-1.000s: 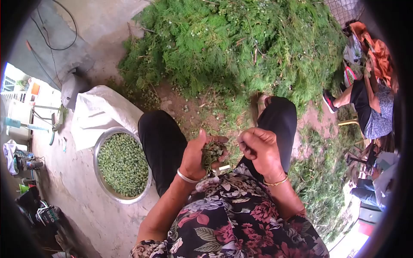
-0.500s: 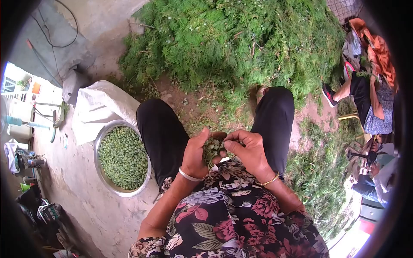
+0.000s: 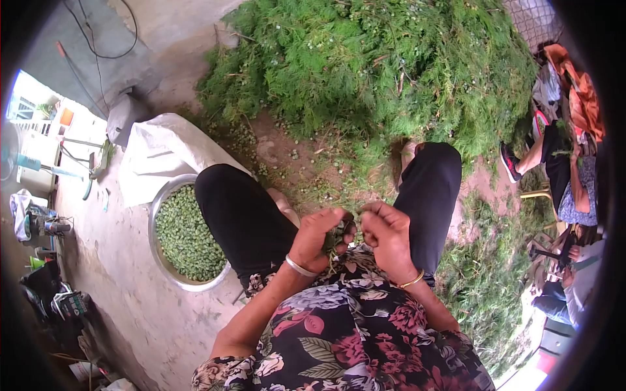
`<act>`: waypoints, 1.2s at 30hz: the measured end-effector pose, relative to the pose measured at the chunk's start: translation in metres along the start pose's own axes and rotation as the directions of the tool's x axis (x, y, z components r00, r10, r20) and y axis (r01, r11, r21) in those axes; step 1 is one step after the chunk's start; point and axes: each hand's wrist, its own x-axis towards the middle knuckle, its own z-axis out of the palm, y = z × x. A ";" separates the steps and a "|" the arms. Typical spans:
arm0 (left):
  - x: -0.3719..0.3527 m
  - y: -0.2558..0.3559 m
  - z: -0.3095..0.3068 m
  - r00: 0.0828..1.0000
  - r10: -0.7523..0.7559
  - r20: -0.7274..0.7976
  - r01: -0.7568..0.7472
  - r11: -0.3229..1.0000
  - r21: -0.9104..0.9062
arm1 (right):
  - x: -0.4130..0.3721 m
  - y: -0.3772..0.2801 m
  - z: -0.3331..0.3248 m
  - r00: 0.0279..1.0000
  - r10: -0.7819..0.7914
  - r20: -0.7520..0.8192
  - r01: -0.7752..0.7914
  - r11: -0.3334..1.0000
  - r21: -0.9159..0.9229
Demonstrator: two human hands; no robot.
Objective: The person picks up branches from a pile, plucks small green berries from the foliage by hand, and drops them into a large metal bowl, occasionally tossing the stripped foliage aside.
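Green sprigs [image 3: 337, 240], gathered in a small clump, lie inside the grip of the left hand [image 3: 313, 244], to the right of the metal basin [image 3: 195, 287] and well apart from it. That grip curls around the clump, thumb on one side and bent fingers on the other, with bits of green showing between. The right hand [image 3: 393, 238] is farther from the basin, its fingertips just beside the sprigs; its fingers bend toward the thumb, and I cannot tell whether this grip is closed on anything. Small green berry-like pieces [image 3: 186, 234] lie piled in the basin, whose right rim is hidden behind the black-clad left knee [image 3: 228, 202]. White sacking [image 3: 160, 153] lies just beyond the basin. Large and leafy, a heap of branches [image 3: 372, 72] rises beyond the basin and to its right. Looser greenery [image 3: 482, 274] spreads well to the basin's right, and past it sits another person [image 3: 577, 189].
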 end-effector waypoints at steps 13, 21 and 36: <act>-0.004 -0.009 -0.012 0.989 0.108 0.100 -0.129 0.963 0.236 | -0.002 0.005 0.003 0.937 -0.253 0.242 0.350 0.648 -0.677; -0.010 -0.007 -0.006 0.978 0.140 0.154 -0.188 0.910 0.369 | 0.001 0.002 0.003 0.971 -0.106 0.213 0.232 0.623 -0.747; -0.005 -0.001 -0.010 1.000 -0.007 0.014 0.007 1.000 0.030 | 0.004 -0.007 0.007 0.990 0.126 0.071 -0.124 0.992 -0.020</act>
